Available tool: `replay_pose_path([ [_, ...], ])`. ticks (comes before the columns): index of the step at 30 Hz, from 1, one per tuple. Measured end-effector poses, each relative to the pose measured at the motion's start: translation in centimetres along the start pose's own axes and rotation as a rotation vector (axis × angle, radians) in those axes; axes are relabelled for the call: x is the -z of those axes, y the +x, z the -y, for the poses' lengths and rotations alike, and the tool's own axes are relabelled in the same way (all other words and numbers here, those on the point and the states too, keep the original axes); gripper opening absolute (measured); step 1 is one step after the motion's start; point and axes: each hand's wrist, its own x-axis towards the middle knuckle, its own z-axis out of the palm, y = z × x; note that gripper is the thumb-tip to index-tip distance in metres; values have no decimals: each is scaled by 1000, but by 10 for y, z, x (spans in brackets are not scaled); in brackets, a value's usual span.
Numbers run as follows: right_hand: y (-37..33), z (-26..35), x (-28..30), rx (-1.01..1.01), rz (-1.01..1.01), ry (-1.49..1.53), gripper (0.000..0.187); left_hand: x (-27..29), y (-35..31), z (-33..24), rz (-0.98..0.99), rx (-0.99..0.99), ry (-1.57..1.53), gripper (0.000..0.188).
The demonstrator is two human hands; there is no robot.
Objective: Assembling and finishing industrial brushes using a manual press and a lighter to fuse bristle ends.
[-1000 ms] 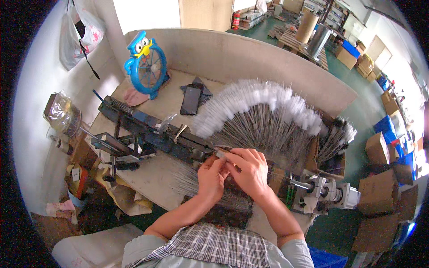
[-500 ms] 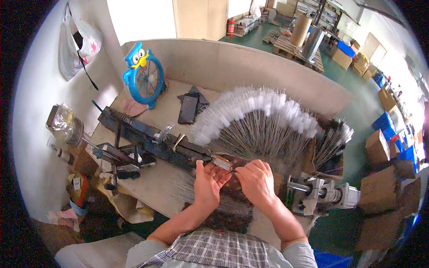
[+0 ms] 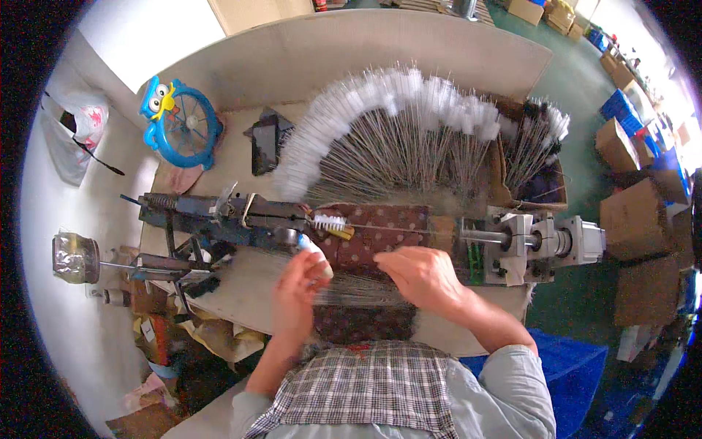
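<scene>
- Surface (image 3: 234, 146): pale, bounded at the far side by an upright panel (image 3: 307, 55); carries a fan of white-tipped wire brushes (image 3: 380, 139).
- Room: green floor (image 3: 581, 139) and cardboard boxes (image 3: 643, 219) at right.
- White-bristled brush (image 3: 327, 222): lies horizontally over a dotted brown cloth (image 3: 406, 219), between the dark bar assembly (image 3: 219, 212) and the metal spindle (image 3: 482, 235).
- Left hand (image 3: 294, 293): fingers bent at a pale, blue-tipped object (image 3: 319, 262); blurred, grip closure on it cannot be determined.
- Right hand (image 3: 428, 278): thumb and fingertips close together, apart from the brush; whether the grip retains anything cannot be determined.
</scene>
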Motion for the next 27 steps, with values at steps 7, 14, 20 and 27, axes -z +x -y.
replay_pose_path([
  [7,-53,-24,-29,-328,495,-401,14,205,1,-12,-570,-138,-374,30],
  [14,-44,-12,-4,-255,395,-339,13,352,-14,-74,-997,-302,-171,38],
  [20,-60,-23,-6,-330,364,-367,14,214,-7,-50,-1053,-378,-126,34],
  [27,-65,-31,-6,-285,439,-362,28,85,5,16,-266,23,-301,22],
])
